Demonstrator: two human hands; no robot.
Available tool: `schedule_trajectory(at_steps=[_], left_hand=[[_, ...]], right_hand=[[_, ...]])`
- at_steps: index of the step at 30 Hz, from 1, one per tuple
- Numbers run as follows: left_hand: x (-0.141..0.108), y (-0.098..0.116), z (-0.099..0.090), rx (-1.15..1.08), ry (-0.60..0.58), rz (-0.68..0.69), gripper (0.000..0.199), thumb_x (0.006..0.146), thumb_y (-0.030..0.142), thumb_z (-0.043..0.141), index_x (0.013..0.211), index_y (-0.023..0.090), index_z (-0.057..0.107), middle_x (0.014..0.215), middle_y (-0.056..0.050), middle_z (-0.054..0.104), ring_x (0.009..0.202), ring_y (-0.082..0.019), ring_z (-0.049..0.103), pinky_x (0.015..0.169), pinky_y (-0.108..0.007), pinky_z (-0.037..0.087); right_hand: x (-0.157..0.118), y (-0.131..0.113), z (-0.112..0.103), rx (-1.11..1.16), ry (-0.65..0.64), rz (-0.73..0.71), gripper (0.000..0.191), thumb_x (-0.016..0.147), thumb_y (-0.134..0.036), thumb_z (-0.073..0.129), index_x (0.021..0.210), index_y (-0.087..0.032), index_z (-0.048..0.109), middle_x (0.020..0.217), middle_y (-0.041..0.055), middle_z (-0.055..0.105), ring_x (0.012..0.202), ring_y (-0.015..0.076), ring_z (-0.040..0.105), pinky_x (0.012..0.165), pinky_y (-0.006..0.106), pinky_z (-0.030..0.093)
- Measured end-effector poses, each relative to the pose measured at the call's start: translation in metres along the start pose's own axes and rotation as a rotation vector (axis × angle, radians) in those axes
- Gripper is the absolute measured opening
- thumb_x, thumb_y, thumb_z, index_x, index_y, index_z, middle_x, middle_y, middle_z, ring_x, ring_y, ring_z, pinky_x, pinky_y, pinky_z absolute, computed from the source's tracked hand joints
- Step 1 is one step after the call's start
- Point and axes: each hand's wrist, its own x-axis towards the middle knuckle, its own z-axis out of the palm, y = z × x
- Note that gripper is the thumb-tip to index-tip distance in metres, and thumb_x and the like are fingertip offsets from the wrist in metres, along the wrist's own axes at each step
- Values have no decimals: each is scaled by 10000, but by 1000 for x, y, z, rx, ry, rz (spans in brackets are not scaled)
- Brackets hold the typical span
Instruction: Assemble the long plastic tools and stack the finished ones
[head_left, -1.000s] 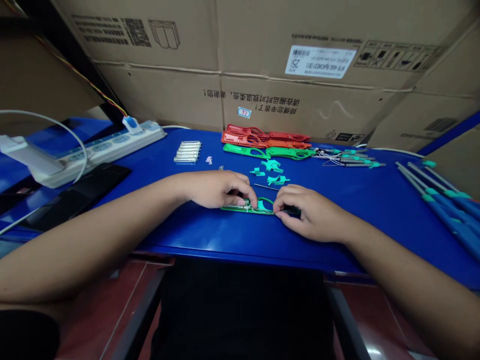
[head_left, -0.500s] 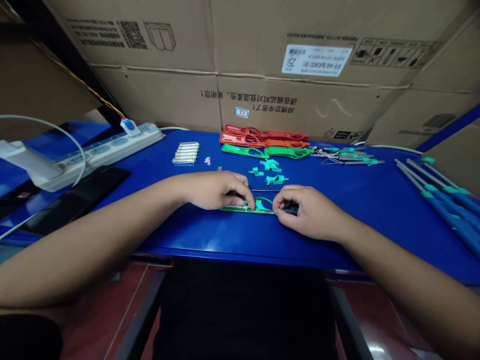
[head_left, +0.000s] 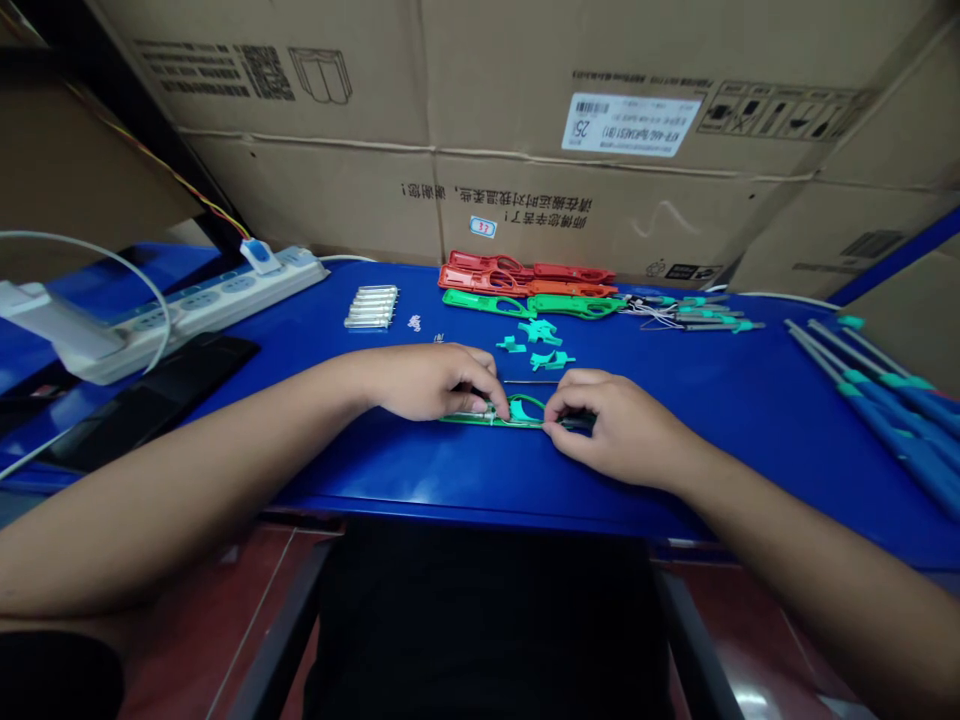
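A green plastic casing half (head_left: 531,398) with a looped opening lies flat on the blue table between my hands. Inside it are a clear tube (head_left: 472,415), partly under my fingers, and a teal plastic piece (head_left: 519,411). My left hand (head_left: 442,385) is closed over the casing's left part, fingertips pressed down beside the tube. At the casing's right end, my right hand (head_left: 611,425) pinches with thumb and forefinger on its edge; a thin wire may be in that pinch, too small to tell. A dark object shows partly within the right hand's curl.
Behind my hands lie a thin metal rod (head_left: 531,382), teal clips (head_left: 541,331), red casings (head_left: 487,262) and green casings (head_left: 574,306). Clear tubes (head_left: 371,306) sit left, near a power strip (head_left: 202,300). Wired rods (head_left: 720,318) and blue-handled tools (head_left: 900,400) lie right. Cardboard (head_left: 495,150) stands behind.
My right hand has shifted very slightly at the casing's right end. My left hand keeps its place, and the casing stays put.
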Motion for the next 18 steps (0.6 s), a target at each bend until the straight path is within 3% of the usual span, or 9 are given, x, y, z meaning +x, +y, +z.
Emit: schedule_trajectory(at_steps=[6,12,18], left_hand=[[0,-1,0,-2,6,0,257,962,217,548,1142,269,724,997,-30,615,916,-131,583,821,-222,443],[0,-2,0,-5,2,-1,264,965,216,534,1142,267,723,1001,-32,616,904,-129,580,816,-223,442],[1,0,0,-8,-6,-17,261,958,221,541,1131,270,731,980,-27,613,904,-131,578,807,-222,437]], right_hand=[[-16,15,-13,-27,22,-46,220,834,-285,689,1044,-216,685,1029,58,687,932,200,632,817,327,502],[-25,23,-11,42,18,-77,205,919,-228,586,1043,-229,750,968,53,703,894,175,659,809,316,518],[-16,20,-14,97,-18,28,154,880,-242,645,941,-241,786,903,31,720,818,161,672,747,300,529]])
